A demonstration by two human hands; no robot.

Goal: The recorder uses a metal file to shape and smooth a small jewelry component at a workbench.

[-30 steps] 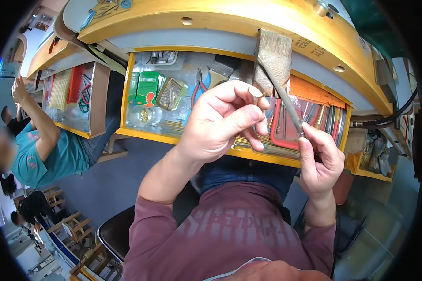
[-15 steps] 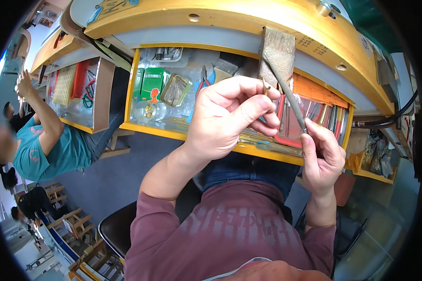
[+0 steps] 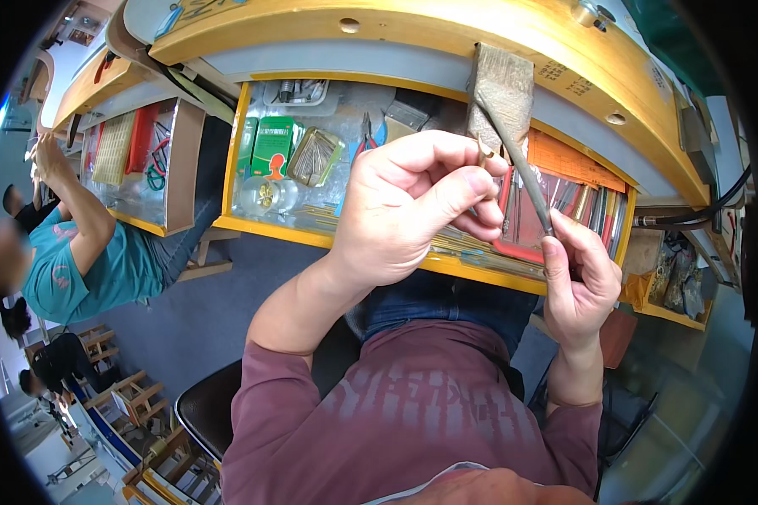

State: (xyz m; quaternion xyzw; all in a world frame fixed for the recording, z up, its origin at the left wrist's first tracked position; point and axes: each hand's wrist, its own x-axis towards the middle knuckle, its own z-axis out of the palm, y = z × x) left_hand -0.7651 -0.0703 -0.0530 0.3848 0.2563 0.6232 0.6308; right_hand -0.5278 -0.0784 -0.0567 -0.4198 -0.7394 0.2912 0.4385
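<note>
Between the thumb and forefinger of my left hand a small gold-coloured metal piece is pinched. Its full shape is hidden by my fingers; it looks curved. My right hand grips the lower end of a long grey metal file, which slants up to the left. The file's upper end lies in front of a worn wooden bench pin jutting from the bench edge. The metal piece is just left of the file; I cannot tell whether they touch.
Below the bench an open drawer holds a green box, a tin of thin metal pieces, pliers and several files at the right. Another person in a teal shirt sits at the left beside another drawer.
Both hands keep their grips. The view has shifted slightly, and the file and the small metal piece sit almost as before.
</note>
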